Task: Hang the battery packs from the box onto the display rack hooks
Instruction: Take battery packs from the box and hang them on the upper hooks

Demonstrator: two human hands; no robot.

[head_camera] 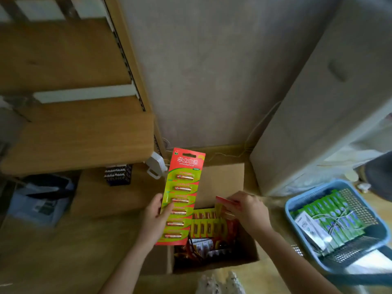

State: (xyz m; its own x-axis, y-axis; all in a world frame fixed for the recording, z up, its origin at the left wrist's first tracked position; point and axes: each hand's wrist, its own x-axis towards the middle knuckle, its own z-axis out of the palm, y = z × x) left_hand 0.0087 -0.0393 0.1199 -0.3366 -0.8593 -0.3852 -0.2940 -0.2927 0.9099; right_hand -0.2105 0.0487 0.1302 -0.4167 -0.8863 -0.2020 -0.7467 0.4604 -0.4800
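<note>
Head view: left hand [156, 217] clasps a red-green battery card [180, 198] upright above the cardboard box [222, 183]; right hand [247, 206] pinches a second card [228, 202] at the box's mouth. Risk: one-edge grip may let the long card twist and fall.

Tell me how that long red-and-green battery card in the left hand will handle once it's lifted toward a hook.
The battery card is probably bendy: a long thin strip, held by the left hand only at its lower edge. Six cells run along its length, so it is likely heavy for its thickness and may sag or swing. The glossy face could be slippery.
</note>
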